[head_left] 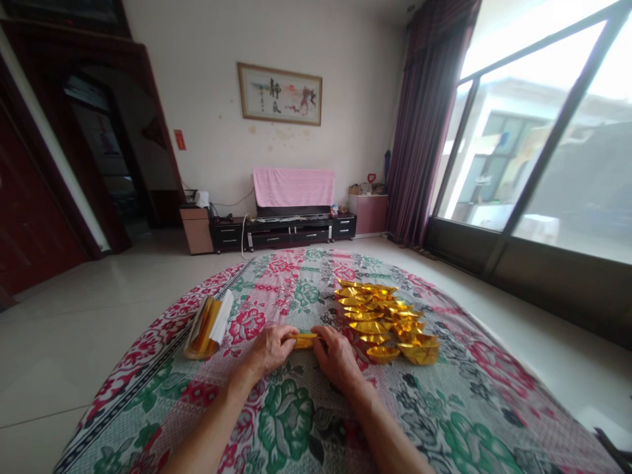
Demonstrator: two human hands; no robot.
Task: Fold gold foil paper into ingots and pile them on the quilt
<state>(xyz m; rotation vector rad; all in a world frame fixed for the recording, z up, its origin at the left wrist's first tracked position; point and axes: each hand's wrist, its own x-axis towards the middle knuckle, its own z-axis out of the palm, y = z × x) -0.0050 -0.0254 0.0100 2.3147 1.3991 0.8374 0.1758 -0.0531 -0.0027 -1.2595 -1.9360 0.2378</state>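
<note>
A small strip of folded gold foil paper (305, 340) is stretched between my two hands, low over the patterned cloth. My left hand (272, 347) pinches its left end with thumb and fingers. At the other end, my right hand (336, 355) grips the paper the same way. Just right of my right hand stand several boat-shaped gold paper ingots (372, 328), set in rows close together. To the left lies an opened pack of gold paper sheets (207, 327) with a white wrapper.
The round table wears a floral cloth (286, 421) in red, green and grey. Beyond it, a low black TV cabinet (296, 230) stands by the wall, with a pink cloth (293, 187) draped over the screen. A large window (543, 145) is on the right.
</note>
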